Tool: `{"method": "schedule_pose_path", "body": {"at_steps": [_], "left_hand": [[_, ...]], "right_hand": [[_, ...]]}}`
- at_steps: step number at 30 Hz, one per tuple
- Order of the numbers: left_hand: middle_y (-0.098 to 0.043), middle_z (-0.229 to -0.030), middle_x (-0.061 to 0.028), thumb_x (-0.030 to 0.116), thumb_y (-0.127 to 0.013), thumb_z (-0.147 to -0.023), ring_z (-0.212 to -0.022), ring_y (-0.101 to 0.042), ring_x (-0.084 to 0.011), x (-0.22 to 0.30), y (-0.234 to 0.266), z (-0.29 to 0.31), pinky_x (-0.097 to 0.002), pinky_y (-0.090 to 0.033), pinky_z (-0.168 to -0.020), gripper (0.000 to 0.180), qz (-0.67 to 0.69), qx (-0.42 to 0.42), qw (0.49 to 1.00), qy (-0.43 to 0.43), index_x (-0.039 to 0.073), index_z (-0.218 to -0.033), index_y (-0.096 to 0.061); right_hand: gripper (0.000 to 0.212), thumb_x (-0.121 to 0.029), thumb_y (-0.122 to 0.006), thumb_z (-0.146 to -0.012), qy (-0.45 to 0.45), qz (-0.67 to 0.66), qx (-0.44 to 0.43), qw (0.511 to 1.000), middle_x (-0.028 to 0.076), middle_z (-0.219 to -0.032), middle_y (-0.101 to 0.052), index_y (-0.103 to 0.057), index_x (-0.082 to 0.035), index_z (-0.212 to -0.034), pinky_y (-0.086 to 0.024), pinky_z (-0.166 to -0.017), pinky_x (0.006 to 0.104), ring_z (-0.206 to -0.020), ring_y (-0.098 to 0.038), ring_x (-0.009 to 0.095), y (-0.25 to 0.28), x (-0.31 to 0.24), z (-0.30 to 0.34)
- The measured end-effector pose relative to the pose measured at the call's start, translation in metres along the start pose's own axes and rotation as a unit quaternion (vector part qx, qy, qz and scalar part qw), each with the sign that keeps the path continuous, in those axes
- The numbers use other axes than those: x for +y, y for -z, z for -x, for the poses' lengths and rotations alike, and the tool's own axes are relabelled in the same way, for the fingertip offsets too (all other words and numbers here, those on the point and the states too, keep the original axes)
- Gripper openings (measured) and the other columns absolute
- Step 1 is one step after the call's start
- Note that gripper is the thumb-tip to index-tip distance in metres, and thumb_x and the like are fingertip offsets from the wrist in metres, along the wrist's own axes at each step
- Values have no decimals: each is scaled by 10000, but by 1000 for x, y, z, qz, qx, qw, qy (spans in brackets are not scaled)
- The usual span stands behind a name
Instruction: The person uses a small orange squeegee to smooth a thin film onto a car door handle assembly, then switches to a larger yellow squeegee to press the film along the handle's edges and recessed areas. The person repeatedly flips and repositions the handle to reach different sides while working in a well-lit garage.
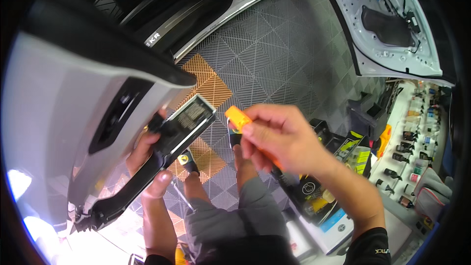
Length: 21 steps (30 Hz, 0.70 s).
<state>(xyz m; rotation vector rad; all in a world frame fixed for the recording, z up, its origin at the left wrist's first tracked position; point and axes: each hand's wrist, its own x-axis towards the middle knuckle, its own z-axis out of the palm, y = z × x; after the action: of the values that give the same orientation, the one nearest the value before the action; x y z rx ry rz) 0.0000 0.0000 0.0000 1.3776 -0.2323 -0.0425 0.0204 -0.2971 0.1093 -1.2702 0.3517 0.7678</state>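
Observation:
A long black part [159, 154] with a silver-edged, rectangular far end carrying a printed label is in my left hand [156, 186]. My left thumb lies along its near side; fingers show at its far side, by the car door. Just right of its labelled end, my right hand [279, 135] is closed around an orange plastic hand tool [238, 117]. Its blocky end sticks out past my fingertips, apart from the black part, and more orange shows below my palm. The tool's exact kind is unclear. A thin metal rod [182, 196] slants below my left hand.
A silver car door [59, 98] with a black handle recess stands close at left. The car's sill [211, 29] crosses the top. Another door [407, 19], inner side bare, is upper right. At right are a tool bag [314, 189] and a white board [397, 142] with several small dark fittings.

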Motion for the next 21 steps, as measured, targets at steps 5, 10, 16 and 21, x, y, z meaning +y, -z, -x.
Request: {"method": "schedule_pose_path", "body": {"at_steps": [5,10,16,21], "left_hand": [[-393,-1609,-353,524,-885,-829,-1474,-458,-433,-10,7,13,-553,-439,-1186,853,11,10,1000,-19,130,-1510,-555],[-401,-1598,-354,558,-856,-848,-1439,-496,-436,-6,16,16,-535,-495,-1144,825,-57,-9,998,-16,150,-1502,-563],[-496,-1505,-389,623,-858,-818,-1426,-514,-454,-10,11,4,-576,-451,-1163,882,-40,0,999,-33,61,-1444,-593],[-538,-1474,-383,644,-836,-832,-1432,-513,-454,-2,9,1,-561,-386,-1204,916,-37,-13,999,-6,0,-1430,-577]], "right_hand": [[314,-127,-579,-1093,14,-137,-7,991,88,-788,-696,-542,25,-1365,-517,-524,240,-578,-646,104,-20,20,1],[318,-104,-566,-1087,99,-121,42,987,124,-1079,-681,-468,-20,-1378,-480,-541,205,-616,-574,59,-22,32,-8],[674,-179,-961,-781,138,-45,143,979,16,-1086,-599,-525,-4,-1264,-421,-609,199,-724,-536,38,-84,62,12],[492,4,-830,-883,145,18,71,987,65,-938,-743,-559,11,-1293,-440,-616,146,-697,-597,18,-137,90,26]]}}
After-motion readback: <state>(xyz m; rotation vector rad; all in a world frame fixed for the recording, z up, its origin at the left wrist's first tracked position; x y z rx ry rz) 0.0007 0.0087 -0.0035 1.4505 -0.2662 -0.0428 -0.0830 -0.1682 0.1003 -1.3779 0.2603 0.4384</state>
